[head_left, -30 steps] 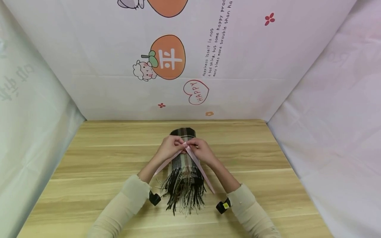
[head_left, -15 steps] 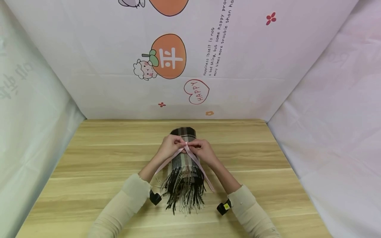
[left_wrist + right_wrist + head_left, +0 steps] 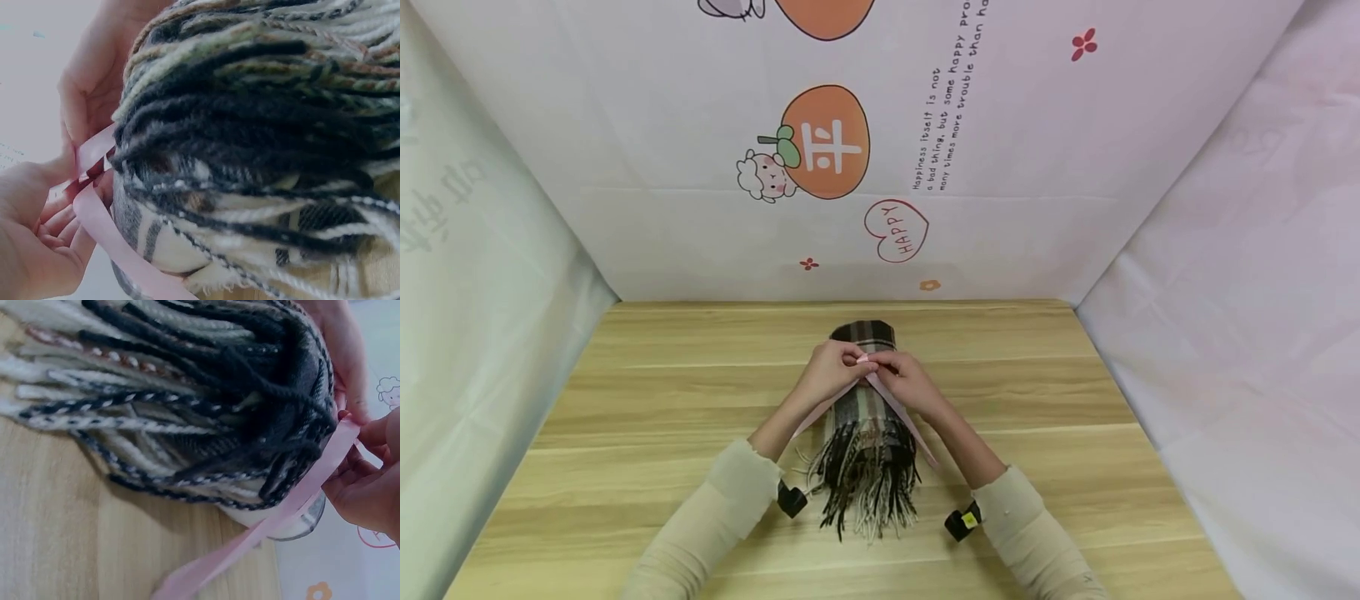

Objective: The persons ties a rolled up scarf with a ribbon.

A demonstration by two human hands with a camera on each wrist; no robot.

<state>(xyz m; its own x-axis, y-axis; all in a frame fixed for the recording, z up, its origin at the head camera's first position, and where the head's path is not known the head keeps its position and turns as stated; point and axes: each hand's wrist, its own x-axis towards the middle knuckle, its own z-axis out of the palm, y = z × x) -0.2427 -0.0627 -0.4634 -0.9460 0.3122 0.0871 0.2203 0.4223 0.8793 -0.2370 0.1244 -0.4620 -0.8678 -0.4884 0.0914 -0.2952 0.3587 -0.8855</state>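
Note:
A rolled plaid scarf (image 3: pixel 867 408) in black, grey and white lies lengthwise on the table, its fringe (image 3: pixel 868 483) spread toward the person. Over its upper part a pink ribbon (image 3: pixel 891 402) meets at the fingertips, with one tail slanting down each side. The left hand (image 3: pixel 829 372) pinches the ribbon from the left. From the other side the right hand (image 3: pixel 910 382) pinches it too, fingertips close against the left ones. In the right wrist view the ribbon (image 3: pixel 312 478) runs from the fingers down past the fringe. The scarf's fringe hides part of the fingers in the wrist views.
The wood-grain table (image 3: pixel 662 375) stretches out on both sides of the scarf. A white printed backdrop (image 3: pixel 1000 233) rises at its far edge, with white side sheets left and right. Black wrist cameras (image 3: pixel 961 523) hang below the cuffs.
Both hands stay over the scarf with small finger shifts at the ribbon's crossing. The right ribbon tail has drawn up, its end now higher beside the fringe.

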